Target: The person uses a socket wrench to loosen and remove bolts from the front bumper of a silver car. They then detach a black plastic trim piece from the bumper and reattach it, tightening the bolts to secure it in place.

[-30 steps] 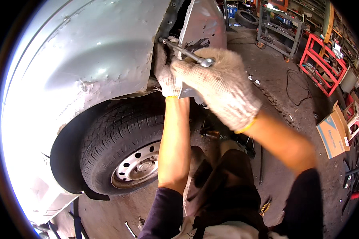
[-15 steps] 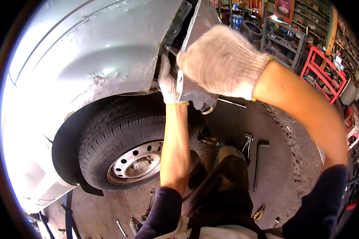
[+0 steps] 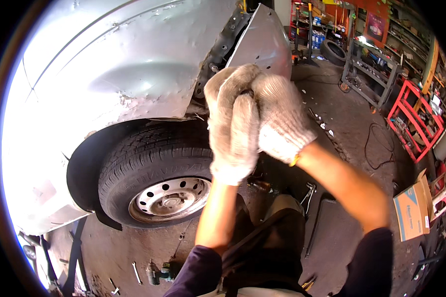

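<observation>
My left hand (image 3: 231, 133) and my right hand (image 3: 281, 116), both in off-white knitted gloves, press together in front of the silver car. The left hand's fingers are closed and bent up against the right fist. A small dark bit shows between them, too hidden to name. Just beyond the hands are the edge of the dented silver body panel (image 3: 153, 74) and a dark metal flange (image 3: 222, 47) with bolts. A loose-standing silver panel (image 3: 268, 42) juts out behind them. Below left sits the wheel (image 3: 171, 202) with its black tyre (image 3: 151, 156) under the arch.
An L-shaped bar (image 3: 313, 230) and a ratchet (image 3: 309, 192) lie on the floor by my knee. A wrench (image 3: 137, 273) and a power tool (image 3: 156, 272) lie at lower left. At right are a cardboard box (image 3: 410, 210), a red frame (image 3: 406, 121) and a grey cart (image 3: 369, 72).
My right hand has come down and left from its raised place to meet the left. My left hand has moved out from the panel gap. The view has shifted, bringing the box into sight.
</observation>
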{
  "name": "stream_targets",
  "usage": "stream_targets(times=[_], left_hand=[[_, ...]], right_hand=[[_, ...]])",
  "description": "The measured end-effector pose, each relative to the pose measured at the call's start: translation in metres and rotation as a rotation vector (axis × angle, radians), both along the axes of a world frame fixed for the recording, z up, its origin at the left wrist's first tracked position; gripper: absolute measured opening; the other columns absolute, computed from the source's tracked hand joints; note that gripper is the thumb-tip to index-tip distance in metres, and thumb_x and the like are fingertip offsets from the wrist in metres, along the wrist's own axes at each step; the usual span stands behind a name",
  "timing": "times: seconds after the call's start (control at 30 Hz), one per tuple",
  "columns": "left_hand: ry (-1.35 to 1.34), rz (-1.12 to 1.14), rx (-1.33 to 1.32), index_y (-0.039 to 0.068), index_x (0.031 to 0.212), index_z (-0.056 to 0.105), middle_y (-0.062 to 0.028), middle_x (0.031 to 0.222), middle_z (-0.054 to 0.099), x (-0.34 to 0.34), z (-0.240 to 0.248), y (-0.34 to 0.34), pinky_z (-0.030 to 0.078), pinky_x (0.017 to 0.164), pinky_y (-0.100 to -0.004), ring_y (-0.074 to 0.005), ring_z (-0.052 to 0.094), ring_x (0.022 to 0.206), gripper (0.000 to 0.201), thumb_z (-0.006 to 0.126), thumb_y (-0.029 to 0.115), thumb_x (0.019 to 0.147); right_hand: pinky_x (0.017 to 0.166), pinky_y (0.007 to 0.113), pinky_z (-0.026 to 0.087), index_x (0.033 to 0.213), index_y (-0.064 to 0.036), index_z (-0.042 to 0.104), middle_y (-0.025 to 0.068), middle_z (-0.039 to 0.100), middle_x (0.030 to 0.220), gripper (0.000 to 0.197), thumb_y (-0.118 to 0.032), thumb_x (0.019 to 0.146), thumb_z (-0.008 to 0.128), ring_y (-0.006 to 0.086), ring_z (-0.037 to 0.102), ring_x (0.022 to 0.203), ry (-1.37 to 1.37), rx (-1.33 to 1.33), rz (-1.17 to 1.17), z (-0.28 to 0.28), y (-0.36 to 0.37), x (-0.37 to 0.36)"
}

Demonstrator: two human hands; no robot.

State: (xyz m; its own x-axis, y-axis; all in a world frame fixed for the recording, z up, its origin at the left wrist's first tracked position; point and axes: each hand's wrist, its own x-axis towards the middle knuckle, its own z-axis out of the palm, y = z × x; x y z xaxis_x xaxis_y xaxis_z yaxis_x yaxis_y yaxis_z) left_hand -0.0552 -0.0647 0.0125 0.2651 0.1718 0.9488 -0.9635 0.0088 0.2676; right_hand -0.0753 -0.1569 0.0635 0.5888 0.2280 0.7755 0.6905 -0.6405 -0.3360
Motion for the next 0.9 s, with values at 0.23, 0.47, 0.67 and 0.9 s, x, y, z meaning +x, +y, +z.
stream_targets(times=[0.23, 0.47, 0.67, 0.9], left_hand=[[0.432, -0.305, 0.603, -0.007, 0.116, 0.068, -0.0128, 0.118, 0.071, -0.015, 0.056, 0.061, 0.056, 0.092, -0.0265, -0.0166, 0.068, 0.107, 0.023, 0.051, 0.003, 0.105], [0.201, 0.097, 0.319, -0.003, 0.137, 0.058, -0.0174, 0.13, 0.065, -0.003, 0.022, 0.054, 0.048, 0.106, -0.0368, -0.0261, 0.06, 0.12, 0.044, 0.061, 0.026, 0.104], [-0.117, 0.59, 0.072, -0.01, 0.148, 0.039, -0.0217, 0.141, 0.056, 0.024, -0.016, 0.028, 0.043, 0.11, -0.0401, -0.0291, 0.055, 0.126, 0.053, 0.05, 0.023, 0.109], [-0.231, 0.25, -0.268, -0.007, 0.118, 0.063, -0.0167, 0.113, 0.071, 0.031, 0.012, -0.019, 0.057, 0.07, -0.0276, -0.014, 0.066, 0.082, 0.027, 0.05, 0.015, 0.108]], right_hand=[[0.085, 0.033, 0.055, 0.11, -0.0087, 0.069, 0.0076, 0.072, 0.112, 0.019, -0.014, 0.101, 0.054, 0.0201, 0.068, 0.102, -0.026, -0.213, -0.41, -0.052, 0.056, -0.013], [0.073, 0.033, 0.06, 0.112, -0.0115, 0.071, 0.0134, 0.073, 0.104, 0.018, -0.018, 0.099, 0.061, 0.0208, 0.071, 0.09, 0.143, -0.679, -0.047, 0.04, -0.002, -0.006], [0.063, 0.032, 0.059, 0.088, -0.0094, 0.078, 0.0083, 0.072, 0.075, 0.008, -0.016, 0.086, 0.074, 0.0204, 0.073, 0.074, -0.329, -1.63, -0.223, 0.126, -0.001, -0.054], [0.064, 0.043, 0.056, 0.088, -0.0084, 0.077, 0.0163, 0.07, 0.078, 0.016, -0.022, 0.082, 0.07, 0.0343, 0.069, 0.068, -0.286, -1.067, 0.117, 0.085, -0.057, 0.019]])
